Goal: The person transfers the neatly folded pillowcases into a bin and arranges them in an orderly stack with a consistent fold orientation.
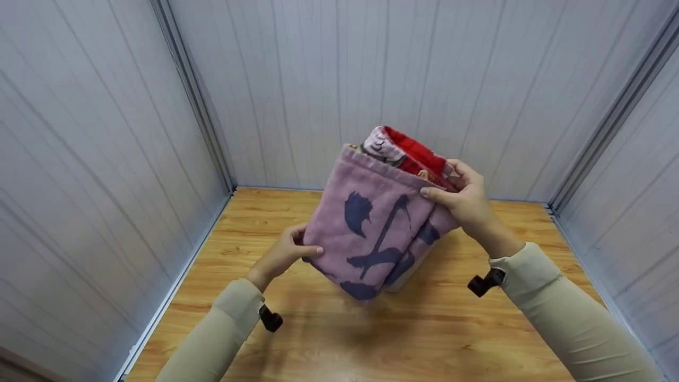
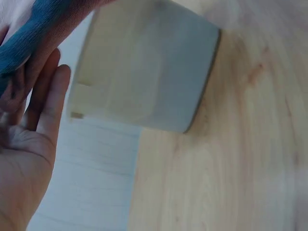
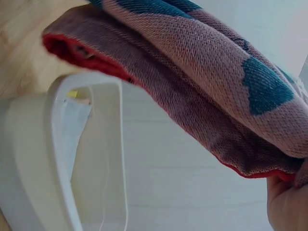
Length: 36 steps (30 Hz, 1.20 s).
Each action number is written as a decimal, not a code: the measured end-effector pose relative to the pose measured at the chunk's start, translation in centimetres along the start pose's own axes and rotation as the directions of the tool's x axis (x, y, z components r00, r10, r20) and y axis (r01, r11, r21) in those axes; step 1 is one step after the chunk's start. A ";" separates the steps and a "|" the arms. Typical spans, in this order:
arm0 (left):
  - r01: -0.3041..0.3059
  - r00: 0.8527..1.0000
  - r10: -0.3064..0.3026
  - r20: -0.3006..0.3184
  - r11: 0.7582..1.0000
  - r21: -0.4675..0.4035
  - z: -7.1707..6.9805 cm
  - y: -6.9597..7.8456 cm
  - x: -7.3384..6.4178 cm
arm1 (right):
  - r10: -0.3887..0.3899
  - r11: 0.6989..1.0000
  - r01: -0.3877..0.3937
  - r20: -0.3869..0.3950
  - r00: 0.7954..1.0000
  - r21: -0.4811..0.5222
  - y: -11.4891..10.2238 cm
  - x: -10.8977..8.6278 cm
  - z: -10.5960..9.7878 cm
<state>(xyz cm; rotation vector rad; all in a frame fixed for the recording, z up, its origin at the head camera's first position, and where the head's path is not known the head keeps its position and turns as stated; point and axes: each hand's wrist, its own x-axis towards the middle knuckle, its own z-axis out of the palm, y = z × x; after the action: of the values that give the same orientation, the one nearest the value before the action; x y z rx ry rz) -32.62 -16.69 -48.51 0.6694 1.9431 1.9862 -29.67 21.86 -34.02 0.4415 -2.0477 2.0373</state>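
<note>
Both hands hold up a folded pink towel point(image 1: 329, 212) with dark blue brush-like marks and a red patterned inner side at its top. My left hand point(image 1: 289, 249) grips its lower left edge, thumb on the front face. The upper right corner is pinched by my right hand point(image 1: 472, 204), its thumb over the top edge. Below and behind the towel stands a cream bin point(image 2: 144, 62), mostly hidden in the head view. The right wrist view looks into its open top past the pale rim point(image 3: 60, 144); a light-blue item point(image 3: 77, 125) lies inside.
The bin stands on a wood-grain surface point(image 1: 254, 212). Pale grey panel walls point(image 1: 318, 79) enclose it at the back, left and right, with metal strips at the corners. A small black device point(image 1: 270, 318) is strapped on each wrist.
</note>
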 end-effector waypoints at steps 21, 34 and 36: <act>0.047 0.969 -0.073 -0.236 0.992 -0.114 3.4 5.5 3.4 | 0.113 0.929 -0.129 -0.067 0.991 -0.346 2.6 3.4 -3.5; 0.047 0.975 -0.088 -0.205 0.979 -0.200 3.9 7.3 5.2 | 0.357 0.918 -0.356 -0.028 0.934 -0.172 3.1 5.1 -4.7; 0.049 0.974 -0.092 -0.208 0.978 -0.200 4.1 7.4 5.6 | 0.362 0.921 -0.359 -0.010 0.932 -0.151 3.1 5.3 -4.8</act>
<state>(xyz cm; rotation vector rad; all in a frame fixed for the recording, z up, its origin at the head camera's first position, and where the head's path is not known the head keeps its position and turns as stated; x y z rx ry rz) -34.45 -10.74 -40.51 0.3418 1.8244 2.2463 -35.94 26.37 -34.92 0.0541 -2.4216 2.0479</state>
